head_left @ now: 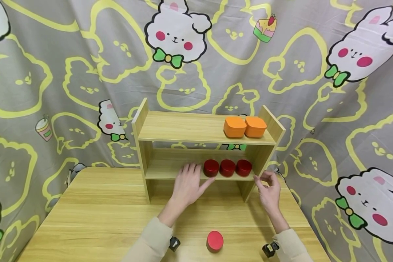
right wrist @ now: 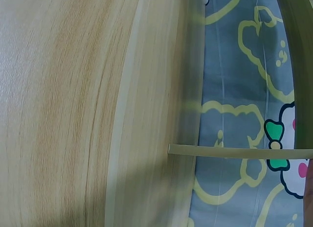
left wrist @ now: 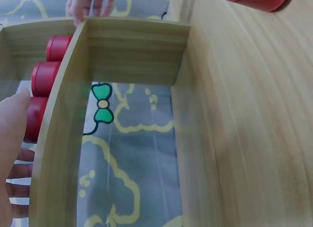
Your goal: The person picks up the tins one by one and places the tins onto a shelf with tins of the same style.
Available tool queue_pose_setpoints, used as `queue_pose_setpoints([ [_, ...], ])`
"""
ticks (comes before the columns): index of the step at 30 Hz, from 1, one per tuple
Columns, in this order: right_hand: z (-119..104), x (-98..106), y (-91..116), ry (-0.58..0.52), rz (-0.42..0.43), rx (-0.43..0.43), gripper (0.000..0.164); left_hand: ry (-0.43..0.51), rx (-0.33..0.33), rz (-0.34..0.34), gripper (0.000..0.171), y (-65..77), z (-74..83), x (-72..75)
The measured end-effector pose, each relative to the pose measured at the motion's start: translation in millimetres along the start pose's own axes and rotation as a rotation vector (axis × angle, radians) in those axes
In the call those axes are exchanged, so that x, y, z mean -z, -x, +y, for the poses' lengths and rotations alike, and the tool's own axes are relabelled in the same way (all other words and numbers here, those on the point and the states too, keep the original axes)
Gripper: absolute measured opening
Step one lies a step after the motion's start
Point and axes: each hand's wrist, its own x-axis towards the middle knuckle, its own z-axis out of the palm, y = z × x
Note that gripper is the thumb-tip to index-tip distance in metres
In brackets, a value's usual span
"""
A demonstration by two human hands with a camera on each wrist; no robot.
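Observation:
My left hand lies at the front of the small wooden shelf unit's middle board, fingers extended onto it. Its thumb is spread in front of the leftmost red round container, which stands close beside the fingers. Two more red containers continue the row to the right. At the unit's right side panel, my right hand touches the panel with its fingertips and holds no loose object. The left wrist view shows the left hand alongside the red row, partly cut off.
Two orange rounded-square containers sit at the right end of the top board. One more red round container stands on the wooden table between the forearms. A patterned curtain hangs behind the unit.

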Motion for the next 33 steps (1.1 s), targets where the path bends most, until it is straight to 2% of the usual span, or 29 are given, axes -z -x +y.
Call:
queue_pose_setpoints([
  [4,0,0,0,-0.002,0.003,0.001,0.026,0.016,-0.003,-0.021,0.07,6.2,1.0,5.8],
  [8,0,0,0,0.002,0.002,-0.007,0.026,0.064,-0.016,-0.001,0.071,12.4,2.5,10.3],
  [13,1,0,0,0.007,0.0,-0.014,0.026,0.09,-0.056,0.034,0.069,19.4,4.0,16.5],
  [21,1,0,0,0.012,0.0,-0.021,0.027,0.175,-0.115,0.026,0.068,31.5,7.3,28.1],
  [25,1,0,0,0.011,-0.003,-0.012,0.027,0.178,-0.164,0.032,0.068,36.1,9.2,31.7],
  [29,1,0,0,0.007,-0.005,-0.006,0.026,0.182,-0.195,0.02,0.068,40.6,10.9,33.4],
  [33,1,0,0,0.008,-0.005,-0.009,0.026,0.194,-0.206,-0.02,0.067,45.5,11.7,34.5],
])
